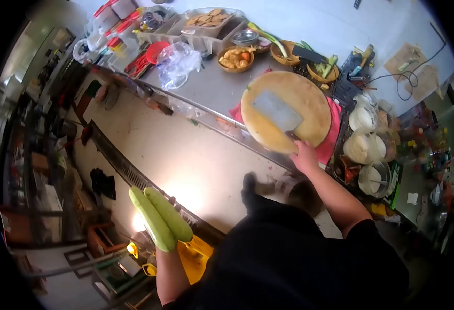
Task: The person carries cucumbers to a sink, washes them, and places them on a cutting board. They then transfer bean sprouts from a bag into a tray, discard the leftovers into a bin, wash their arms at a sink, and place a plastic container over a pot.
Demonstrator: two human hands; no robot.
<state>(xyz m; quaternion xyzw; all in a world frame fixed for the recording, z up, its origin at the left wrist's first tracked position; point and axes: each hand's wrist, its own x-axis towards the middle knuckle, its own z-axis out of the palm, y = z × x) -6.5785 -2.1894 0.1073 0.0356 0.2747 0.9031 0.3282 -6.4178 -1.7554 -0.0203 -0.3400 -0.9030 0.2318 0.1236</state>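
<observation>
Two pale green zucchini (152,219) lie side by side over my left hand (167,254), which holds them out at the lower left; they hide its fingers. My right hand (304,157) is closed around the dark handle of a cleaver (277,110). The cleaver's broad grey blade rests flat on a round wooden chopping board (315,108). Under the board, a red cloth (335,126) shows at the right and left edges. The board sits on the metal counter (216,98).
Baskets of ginger-like roots (236,58) and green vegetables (326,68) stand behind the board. A clear plastic bag (178,64) lies farther left. White tubs (364,119) line the right side. A floor drain grate (118,155) crosses the floor near shelving at left.
</observation>
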